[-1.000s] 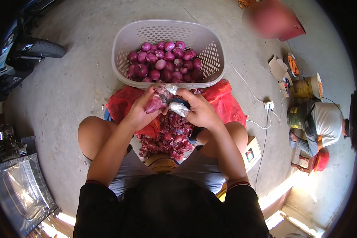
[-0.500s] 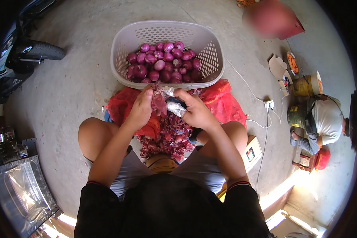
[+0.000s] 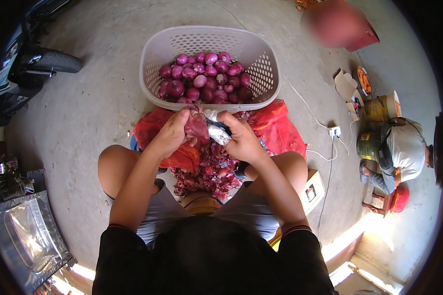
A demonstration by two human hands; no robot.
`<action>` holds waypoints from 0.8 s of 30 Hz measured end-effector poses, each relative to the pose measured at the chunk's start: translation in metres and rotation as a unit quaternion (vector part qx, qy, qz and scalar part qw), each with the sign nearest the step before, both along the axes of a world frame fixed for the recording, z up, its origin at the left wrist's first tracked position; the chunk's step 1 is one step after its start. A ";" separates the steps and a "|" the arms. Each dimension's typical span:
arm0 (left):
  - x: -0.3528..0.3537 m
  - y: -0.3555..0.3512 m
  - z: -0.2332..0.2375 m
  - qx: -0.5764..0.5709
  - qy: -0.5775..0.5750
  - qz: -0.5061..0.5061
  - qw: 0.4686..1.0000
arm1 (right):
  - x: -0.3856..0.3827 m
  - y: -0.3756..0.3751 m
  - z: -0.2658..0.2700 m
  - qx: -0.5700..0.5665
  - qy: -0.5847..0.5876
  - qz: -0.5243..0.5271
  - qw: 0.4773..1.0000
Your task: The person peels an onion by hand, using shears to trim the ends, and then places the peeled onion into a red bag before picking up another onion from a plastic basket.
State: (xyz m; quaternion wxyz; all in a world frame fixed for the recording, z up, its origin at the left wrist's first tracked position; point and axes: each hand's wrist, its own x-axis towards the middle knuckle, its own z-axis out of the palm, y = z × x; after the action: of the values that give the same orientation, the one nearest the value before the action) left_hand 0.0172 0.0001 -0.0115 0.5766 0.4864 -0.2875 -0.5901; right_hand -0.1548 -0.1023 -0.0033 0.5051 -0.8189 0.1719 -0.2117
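Just in front of the basket, my left hand (image 3: 171, 132) is closed on a red onion (image 3: 197, 128) with loose papery skin hanging from it. Close beside it, my right hand (image 3: 243, 140) is curled around a silver and dark blue object (image 3: 218, 133), whose kind I cannot make out. A white wrap shows at the tip of my right index finger. Below both hands lies a heap of onion skins (image 3: 209, 174) between my legs. Beyond them stands a grey perforated basket (image 3: 211, 30) holding many red onions (image 3: 200, 81).
Red mesh sacks (image 3: 280, 130) lie under the basket's near edge. A white cable runs to a power strip (image 3: 334, 131) on the floor at right. A person (image 3: 406, 147) sits bent over near buckets (image 3: 379, 106). A motorcycle wheel (image 3: 56, 61) stands at left.
The hanging onion skin has shifted slightly and shows more of its flat side. Both hands stay in almost the same place; the whole view has shifted a little.
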 end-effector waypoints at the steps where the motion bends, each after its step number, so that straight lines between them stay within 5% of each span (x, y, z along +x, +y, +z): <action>1: 0.000 0.000 0.001 -0.020 -0.020 -0.003 1.000 | 0.001 0.003 -0.006 0.024 -0.004 -0.014 1.000; 4: -0.001 -0.002 0.006 -0.043 -0.058 -0.003 0.997 | 0.001 0.007 -0.002 0.031 -0.013 -0.025 0.999; 10: 0.012 0.005 0.004 -0.012 0.112 -0.151 0.982 | 0.000 0.006 0.009 0.050 -0.029 0.023 0.998; 24: 0.003 -0.001 0.010 -0.056 0.181 -0.073 0.979 | -0.012 -0.013 -0.006 0.130 -0.102 -0.004 0.986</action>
State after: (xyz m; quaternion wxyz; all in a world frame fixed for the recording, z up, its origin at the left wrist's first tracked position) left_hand 0.0199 -0.0005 -0.0019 0.6010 0.3159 -0.2460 -0.6917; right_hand -0.1665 -0.1153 -0.0096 0.6210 -0.7198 0.1490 -0.2720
